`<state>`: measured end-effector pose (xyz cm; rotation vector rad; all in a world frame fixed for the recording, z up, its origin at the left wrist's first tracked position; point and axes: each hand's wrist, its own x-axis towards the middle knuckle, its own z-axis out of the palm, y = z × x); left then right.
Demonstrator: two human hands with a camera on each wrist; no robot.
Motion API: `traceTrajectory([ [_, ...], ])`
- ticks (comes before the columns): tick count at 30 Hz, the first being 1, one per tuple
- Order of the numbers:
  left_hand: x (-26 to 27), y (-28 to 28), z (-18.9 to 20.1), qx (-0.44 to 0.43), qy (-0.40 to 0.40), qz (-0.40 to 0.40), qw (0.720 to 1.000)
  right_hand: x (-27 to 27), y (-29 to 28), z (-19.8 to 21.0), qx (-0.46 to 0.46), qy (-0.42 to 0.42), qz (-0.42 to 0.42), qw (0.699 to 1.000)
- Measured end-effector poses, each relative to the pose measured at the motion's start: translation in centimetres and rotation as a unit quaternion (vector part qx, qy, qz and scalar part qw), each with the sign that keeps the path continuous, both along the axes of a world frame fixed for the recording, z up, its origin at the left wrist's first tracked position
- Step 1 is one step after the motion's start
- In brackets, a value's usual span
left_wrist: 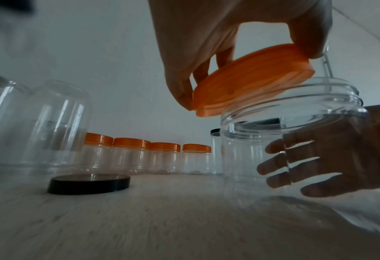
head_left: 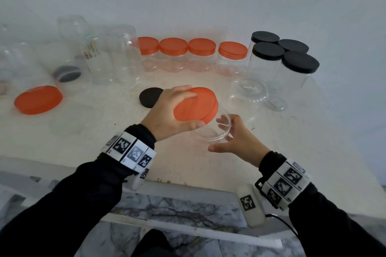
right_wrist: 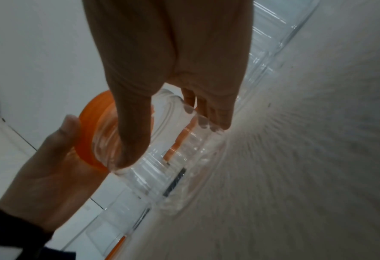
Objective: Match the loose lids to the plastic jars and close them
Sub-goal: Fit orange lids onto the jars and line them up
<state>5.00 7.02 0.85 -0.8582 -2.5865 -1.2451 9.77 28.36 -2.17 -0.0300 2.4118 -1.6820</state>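
Observation:
My left hand (head_left: 194, 109) grips a large orange lid (head_left: 201, 101) by its edge, thumb near me and fingers on the far side. The lid is tilted, its low edge at the mouth of a clear open jar (head_left: 197, 134) standing on the table. In the left wrist view the orange lid (left_wrist: 251, 81) hangs slanted just over the threaded neck of the jar (left_wrist: 285, 105). My right hand (head_left: 217, 134) wraps the jar's upper part, thumb in front and fingers behind. The right wrist view shows the jar (right_wrist: 162, 167) and the lid (right_wrist: 86, 140) beyond my thumb.
A loose black lid (head_left: 150, 97) lies just left of my hands and a loose orange lid (head_left: 38, 99) at far left. Open clear jars (head_left: 121, 54) crowd the back left. Orange-lidded jars (head_left: 177, 48) and black-lidded jars (head_left: 282, 52) line the wall. A clear jar (head_left: 248, 94) stands behind my right hand.

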Motion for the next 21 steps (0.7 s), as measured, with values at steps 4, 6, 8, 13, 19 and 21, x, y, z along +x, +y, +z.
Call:
traceTrajectory([
  [4,0.2,1.3,0.3,-0.033,0.019,-0.038,0.999,-0.1,-0.6,-0.4,-0.02,0.008,0.01,1.0],
  [6,0.3,1.7,0.2,-0.047,0.024,-0.055,0.997,0.0,-0.7,-0.3,-0.026,0.008,0.01,1.0],
  [8,0.4,1.9,0.1,-0.064,0.036,-0.064,0.995,0.0,-0.7,-0.3,-0.023,0.009,0.006,1.0],
  [13,0.5,2.1,-0.1,-0.1,0.041,-0.065,0.992,0.0,-0.6,-0.3,-0.019,0.006,0.009,1.0],
  [19,0.4,1.9,-0.2,-0.108,0.014,-0.068,0.992,-0.3,-0.5,-0.1,-0.009,0.003,0.018,1.0],
  [21,0.4,1.9,-0.2,-0.106,0.006,-0.076,0.991,-0.4,-0.5,-0.1,0.002,0.004,0.022,1.0],
])
